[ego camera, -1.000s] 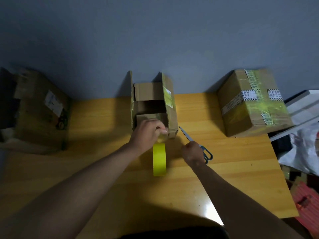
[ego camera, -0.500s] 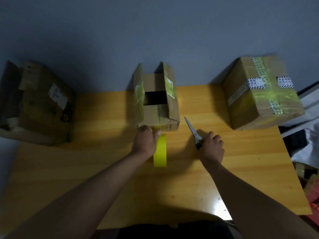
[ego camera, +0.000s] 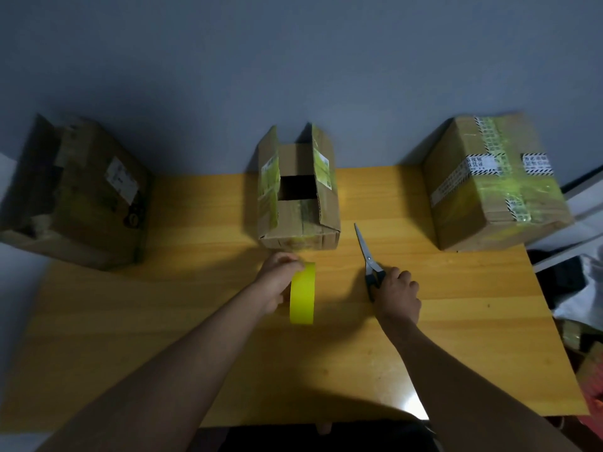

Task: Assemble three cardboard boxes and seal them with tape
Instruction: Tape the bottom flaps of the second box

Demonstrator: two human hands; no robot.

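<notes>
A small cardboard box [ego camera: 298, 220] stands at the middle back of the wooden table [ego camera: 228, 353], its two long top flaps upright and the inside open. Just in front of it my left hand [ego camera: 277, 282] grips a yellow tape roll [ego camera: 302, 293] standing on edge. To the right my right hand [ego camera: 399, 291] grips the handles of grey scissors [ego camera: 367, 252], whose blades lie on the table pointing away. A larger box [ego camera: 489, 184] sealed with yellow-green tape sits at the back right. A third box [ego camera: 81, 194] stands at the back left, its top partly open.
A grey wall rises right behind the boxes. Off the table's right edge lie white boards [ego camera: 584, 197], a white bag [ego camera: 584, 298] and other clutter. The table's front edge is close to my body.
My left hand came off the middle box's front flap and drew back to the tape roll. My right hand moved right along the table onto the scissor handles.
</notes>
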